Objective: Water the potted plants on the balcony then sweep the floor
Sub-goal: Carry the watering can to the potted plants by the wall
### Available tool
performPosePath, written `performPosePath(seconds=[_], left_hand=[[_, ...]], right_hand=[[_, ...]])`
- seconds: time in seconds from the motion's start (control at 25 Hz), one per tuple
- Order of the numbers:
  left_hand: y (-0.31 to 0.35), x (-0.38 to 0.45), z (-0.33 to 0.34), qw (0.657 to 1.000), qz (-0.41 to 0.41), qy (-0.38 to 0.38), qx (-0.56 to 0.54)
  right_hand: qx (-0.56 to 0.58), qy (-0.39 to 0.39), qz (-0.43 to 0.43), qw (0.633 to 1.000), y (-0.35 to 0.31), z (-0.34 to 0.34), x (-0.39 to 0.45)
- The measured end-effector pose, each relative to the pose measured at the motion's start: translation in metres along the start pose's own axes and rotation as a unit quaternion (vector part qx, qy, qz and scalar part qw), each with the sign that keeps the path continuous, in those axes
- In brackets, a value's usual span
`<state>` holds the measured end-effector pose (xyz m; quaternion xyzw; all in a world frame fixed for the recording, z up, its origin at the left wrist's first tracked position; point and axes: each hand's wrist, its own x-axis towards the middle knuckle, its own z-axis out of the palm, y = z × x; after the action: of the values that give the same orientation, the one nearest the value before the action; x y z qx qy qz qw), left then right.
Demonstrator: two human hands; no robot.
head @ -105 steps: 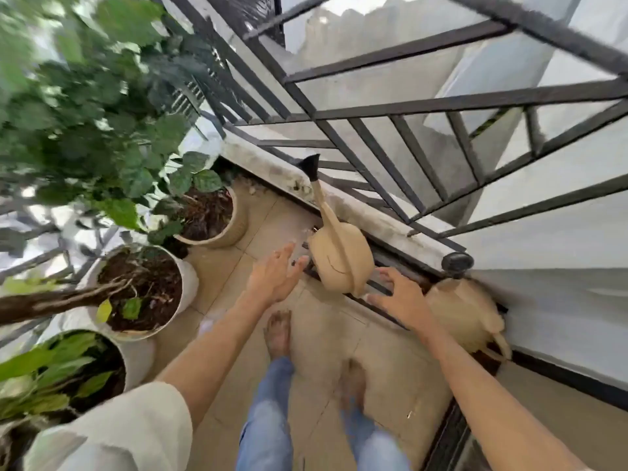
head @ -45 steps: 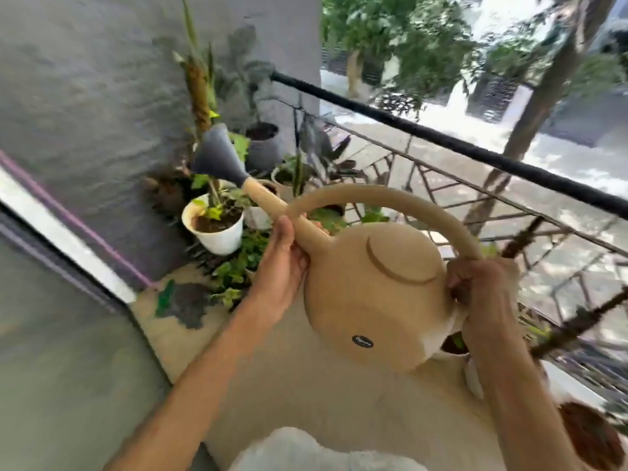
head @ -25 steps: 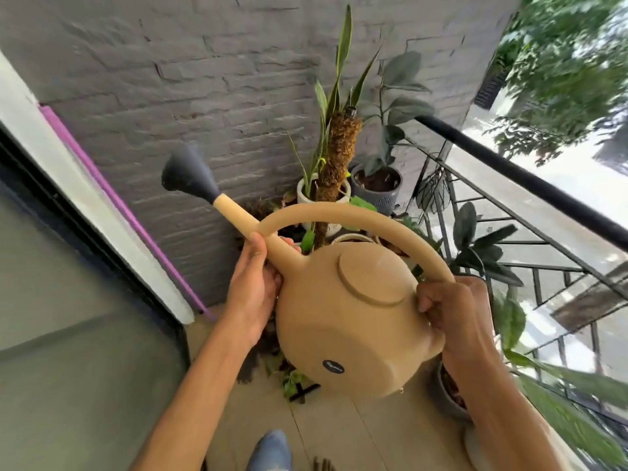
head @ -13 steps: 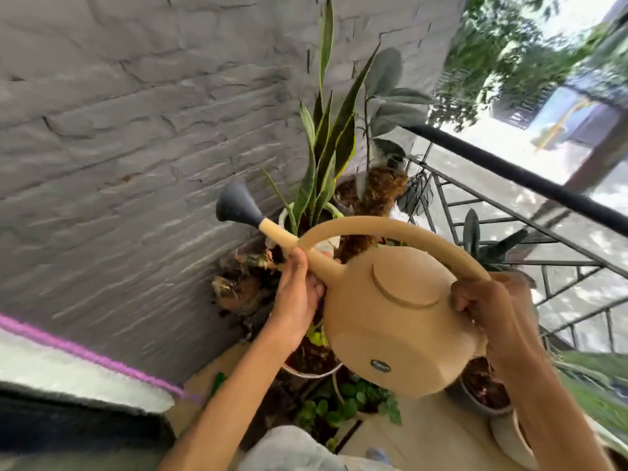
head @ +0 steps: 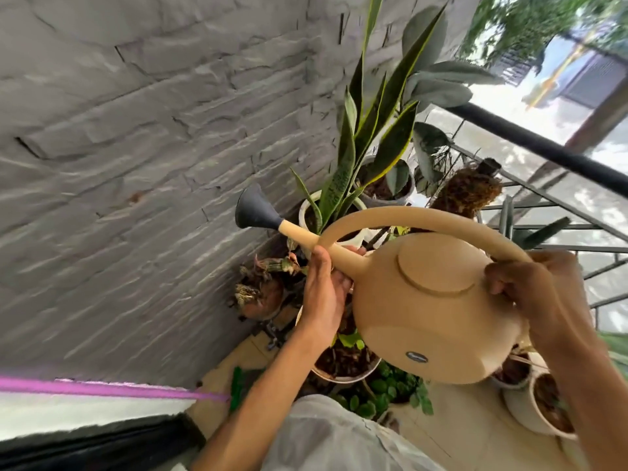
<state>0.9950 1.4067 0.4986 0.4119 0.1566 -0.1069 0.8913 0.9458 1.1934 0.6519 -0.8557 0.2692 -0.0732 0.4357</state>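
Can (head: 431, 311), centre frame: stiff plastic, prob. heavy w/ water. Right hand (head: 530, 294) wraps the handle's rear; left hand (head: 326, 283) cups the spout base. Best held there.

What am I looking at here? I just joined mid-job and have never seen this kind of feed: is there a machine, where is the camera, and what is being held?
There is no machine: a person works with bare hands, and the single wide-angle camera sits on their head, looking forward and down, so the arms reach in from the bottom. Both hands carry a beige watering can. The left hand is curled around the base of the spout, and the right hand grips the rear end of the arched handle. The dark rose at the spout tip points toward the grey brick wall. Just behind the spout stands a snake plant in a white pot. More pots sit on the tiled floor below, and a black railing runs on the right. No water is visibly pouring.
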Motion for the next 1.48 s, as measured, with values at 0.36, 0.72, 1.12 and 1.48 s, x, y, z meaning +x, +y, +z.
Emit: performPosePath(seconds=[0.36, 0.72, 1.12, 1.48], left_hand=[[0.012, 0.012, -0.024, 0.999, -0.035, 0.026, -0.005], [0.022, 0.021, -0.038, 0.998, -0.053, 0.040, -0.005], [0.034, 0.029, -0.055, 0.997, -0.064, 0.052, -0.002], [0.040, 0.039, -0.066, 0.996, -0.064, 0.062, -0.002]], right_hand=[[-0.007, -0.022, 0.016, 1.000, -0.019, 0.025, -0.005], [-0.035, -0.029, 0.016, 0.999, -0.033, 0.045, -0.004], [-0.049, -0.052, 0.003, 0.997, -0.054, 0.064, -0.012], [-0.073, -0.072, -0.016, 0.995, -0.059, 0.077, -0.009]])
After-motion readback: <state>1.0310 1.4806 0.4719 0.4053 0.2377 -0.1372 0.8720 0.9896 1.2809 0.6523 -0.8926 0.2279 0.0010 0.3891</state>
